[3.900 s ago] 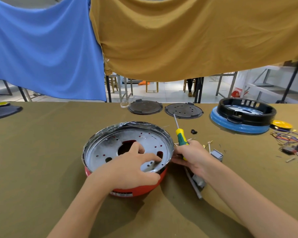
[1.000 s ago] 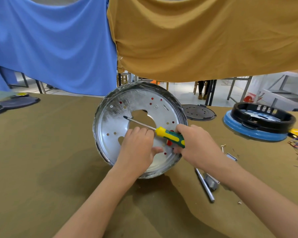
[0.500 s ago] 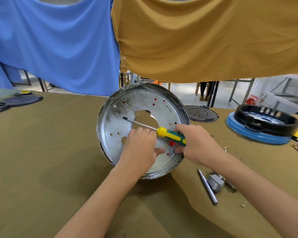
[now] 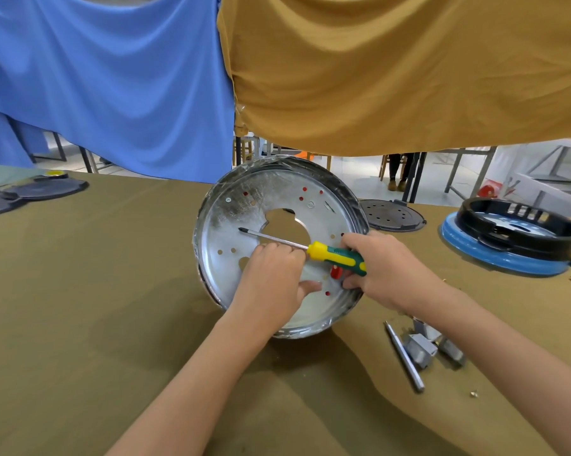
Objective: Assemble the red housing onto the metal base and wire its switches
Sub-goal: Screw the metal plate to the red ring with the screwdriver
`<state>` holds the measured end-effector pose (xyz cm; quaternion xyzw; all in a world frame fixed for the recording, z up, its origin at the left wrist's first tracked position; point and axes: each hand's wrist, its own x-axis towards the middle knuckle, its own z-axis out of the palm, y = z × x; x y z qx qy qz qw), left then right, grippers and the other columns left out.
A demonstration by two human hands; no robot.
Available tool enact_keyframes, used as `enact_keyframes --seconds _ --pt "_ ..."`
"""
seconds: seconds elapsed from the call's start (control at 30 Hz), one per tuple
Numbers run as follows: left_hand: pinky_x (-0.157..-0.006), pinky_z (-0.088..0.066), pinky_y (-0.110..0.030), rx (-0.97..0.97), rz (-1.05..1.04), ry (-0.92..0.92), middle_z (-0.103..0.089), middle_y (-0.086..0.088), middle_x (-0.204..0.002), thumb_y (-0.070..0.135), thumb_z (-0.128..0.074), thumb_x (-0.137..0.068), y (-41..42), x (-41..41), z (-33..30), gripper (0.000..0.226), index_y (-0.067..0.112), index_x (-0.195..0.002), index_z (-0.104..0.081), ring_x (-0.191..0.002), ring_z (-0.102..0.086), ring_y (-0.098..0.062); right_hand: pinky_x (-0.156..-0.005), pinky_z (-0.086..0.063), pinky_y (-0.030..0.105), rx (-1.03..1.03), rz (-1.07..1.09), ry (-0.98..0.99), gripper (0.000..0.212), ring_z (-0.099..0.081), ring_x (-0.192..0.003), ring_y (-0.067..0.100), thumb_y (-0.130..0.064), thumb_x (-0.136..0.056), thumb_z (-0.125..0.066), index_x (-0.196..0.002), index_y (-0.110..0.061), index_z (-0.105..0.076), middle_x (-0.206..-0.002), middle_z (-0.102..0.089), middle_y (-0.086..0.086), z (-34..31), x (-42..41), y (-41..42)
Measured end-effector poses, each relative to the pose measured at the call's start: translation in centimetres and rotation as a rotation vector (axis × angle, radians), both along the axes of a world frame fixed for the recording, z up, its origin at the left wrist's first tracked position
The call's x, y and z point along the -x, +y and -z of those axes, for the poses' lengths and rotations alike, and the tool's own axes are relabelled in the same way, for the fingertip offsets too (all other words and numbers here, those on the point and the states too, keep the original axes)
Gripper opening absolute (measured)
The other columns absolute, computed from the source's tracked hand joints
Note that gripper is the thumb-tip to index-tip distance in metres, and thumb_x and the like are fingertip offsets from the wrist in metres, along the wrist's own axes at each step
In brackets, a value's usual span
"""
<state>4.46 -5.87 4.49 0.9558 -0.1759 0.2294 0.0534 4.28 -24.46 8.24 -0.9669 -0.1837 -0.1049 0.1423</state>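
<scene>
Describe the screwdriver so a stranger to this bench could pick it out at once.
Start at the round metal base tilted up on edge mid-table. Across its face lies the screwdriver, its handle gripped by the right hand. Its yellow-and-green handle sets it apart from the plain grey rod lying on the table nearby.

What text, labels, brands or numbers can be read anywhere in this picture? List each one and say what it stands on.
None can be read.
metal base: a small round stamped mark near its upper holes, too small to read.
screwdriver in the right hand: no legible brand on the handle.
blue-and-black housing: blurred, no lettering can be made out.
</scene>
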Motion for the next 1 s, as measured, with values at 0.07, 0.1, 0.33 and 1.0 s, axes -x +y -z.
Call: enact_keyframes --seconds 0.07,0.1,0.33,1.0 --pt "-0.088 -0.035 -0.029 0.015 0.007 0.003 -0.065 0.002 -0.108 0.062 -0.055 -0.089 0.1 0.0 0.1 0.05 0.021 -0.117 -0.061 -0.105 -0.056 -0.02 -0.065 -0.042 0.024 -0.016 0.001 0.0 0.039 -0.055 -0.081 0.01 -0.02 -0.078 -0.081 -0.092 -0.035 -0.048 -0.091 -0.057 -0.01 0.0 -0.2 0.0" --pt "-0.088 -0.035 -0.029 0.017 0.01 0.005 -0.065 0.001 -0.11 0.062 -0.054 -0.089 0.2 -0.1 0.1 0.052 0.02 -0.12 -0.061 -0.106 -0.055 -0.02 -0.06 -0.043 0.018 -0.067 -0.002 0.022 0.037 -0.06 -0.077 0.007 -0.016 -0.079 -0.081 -0.09 -0.033 -0.05 -0.089 -0.063 -0.011 -0.2 -0.2 -0.2" --pt "-0.093 -0.034 -0.03 0.022 0.043 0.004 -0.063 0.0 -0.118 0.06 -0.054 -0.09 0.3 -0.3 0.1 0.058 0.019 -0.131 -0.058 -0.11 -0.052 -0.021 -0.065 -0.046 0.016 -0.179 -0.033 0.169 0.033 -0.066 -0.072 -0.003 -0.011 -0.075 -0.084 -0.085 -0.033 -0.062 -0.077 -0.072 -0.016 -1.1 0.1 -0.7" --pt "-0.088 -0.042 -0.034 -0.094 0.05 0.137 -0.062 -0.006 -0.116 0.045 -0.058 -0.094 1.0 0.0 -1.6 0.036 0.014 -0.113 -0.062 -0.109 -0.055 -0.025 -0.057 -0.04 0.029 0.111 -0.115 0.109 0.041 -0.055 -0.069 0.005 -0.024 -0.068 -0.089 -0.079 -0.034 -0.051 -0.073 -0.06 -0.015 -1.2 -3.6 0.3"
